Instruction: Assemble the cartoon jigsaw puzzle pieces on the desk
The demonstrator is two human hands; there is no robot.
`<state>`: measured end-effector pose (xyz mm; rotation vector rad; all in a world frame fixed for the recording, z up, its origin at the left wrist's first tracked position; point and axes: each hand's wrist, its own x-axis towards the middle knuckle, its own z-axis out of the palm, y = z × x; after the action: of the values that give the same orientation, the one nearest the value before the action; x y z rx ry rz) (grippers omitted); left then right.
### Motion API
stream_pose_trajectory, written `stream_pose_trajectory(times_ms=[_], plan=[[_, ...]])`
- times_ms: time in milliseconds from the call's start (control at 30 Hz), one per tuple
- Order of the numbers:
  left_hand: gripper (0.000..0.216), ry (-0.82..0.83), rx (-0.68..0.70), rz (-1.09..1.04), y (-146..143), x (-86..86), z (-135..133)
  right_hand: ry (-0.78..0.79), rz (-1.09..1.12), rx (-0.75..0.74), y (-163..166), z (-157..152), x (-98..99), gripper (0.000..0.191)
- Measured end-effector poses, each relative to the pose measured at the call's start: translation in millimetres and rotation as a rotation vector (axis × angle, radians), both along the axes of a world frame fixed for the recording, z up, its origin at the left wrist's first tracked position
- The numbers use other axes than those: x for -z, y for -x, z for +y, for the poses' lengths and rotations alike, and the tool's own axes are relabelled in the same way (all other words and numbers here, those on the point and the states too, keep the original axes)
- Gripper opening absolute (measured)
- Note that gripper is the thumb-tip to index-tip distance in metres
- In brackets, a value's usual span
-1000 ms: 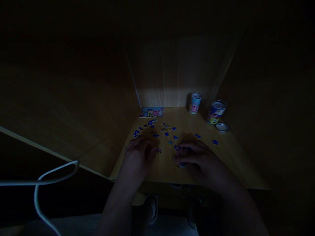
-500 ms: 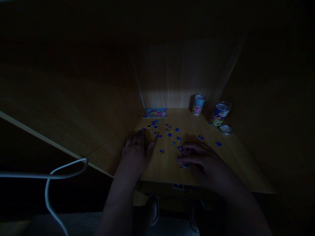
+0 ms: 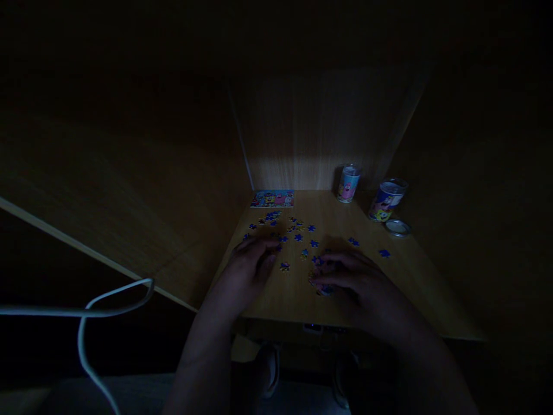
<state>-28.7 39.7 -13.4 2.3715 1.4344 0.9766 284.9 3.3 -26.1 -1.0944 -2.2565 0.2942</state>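
Observation:
My left hand [image 3: 248,265] is over the left part of the wooden table, its fingers bent around a small blue puzzle piece [image 3: 279,248] at their tips. On the right, my right hand [image 3: 356,279] has its fingertips on a small joined cluster of puzzle pieces [image 3: 324,290] near the front edge. A blue piece [image 3: 317,260] touches its upper fingers. Loose puzzle pieces [image 3: 298,237], mostly blue with some yellow, lie scattered between and beyond the hands. One single piece [image 3: 284,266] rests between the two hands. Dim light blurs fine detail.
A cartoon picture card [image 3: 272,199] lies at the back left. Two cartoon-printed cans, a light one [image 3: 348,184] and a darker one [image 3: 386,202], stand at the back right beside a round lid [image 3: 398,227]. Wooden panels enclose the table; a white cable [image 3: 86,346] hangs at left.
My left hand has moved from lying flat to reaching right, fingers now bent at a small piece. A blue piece formerly covered by it shows at the left. My right hand has hardly moved.

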Motion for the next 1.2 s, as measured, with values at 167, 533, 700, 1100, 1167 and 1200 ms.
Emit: stream_pose_trajectory(times_ms=[167, 533, 700, 1100, 1167, 1200], plan=[[0.019, -0.133, -0.062, 0.013, -2.8, -2.4, -1.2, 0.014, 0.0, -0.005, -1.7, 1.0, 3.2, 0.055], [0.015, -0.006, 0.034, 0.179, -21.7, -7.2, -6.1, 0.015, 0.021, -0.002, -0.9, -0.3, 0.4, 0.058], [0.015, 0.021, 0.198, 0.03, -27.7, -10.6, -8.9, 0.007, 0.015, 0.005, -0.5, -0.7, -0.5, 0.056], [0.012, 0.028, -0.086, 0.093, -51.1, 1.8, -14.4, 0.011, 0.015, -0.01, -0.7, -1.2, -1.9, 0.054], [0.012, 0.043, -0.06, 0.069, -50.6, 1.3, -14.1, 0.009, 0.042, 0.011, -0.9, 0.3, 0.4, 0.052], [0.013, 0.052, -0.047, 0.057, -50.0, 0.7, -14.1, 0.006, 0.058, 0.037, -0.8, 1.2, 1.6, 0.049]])
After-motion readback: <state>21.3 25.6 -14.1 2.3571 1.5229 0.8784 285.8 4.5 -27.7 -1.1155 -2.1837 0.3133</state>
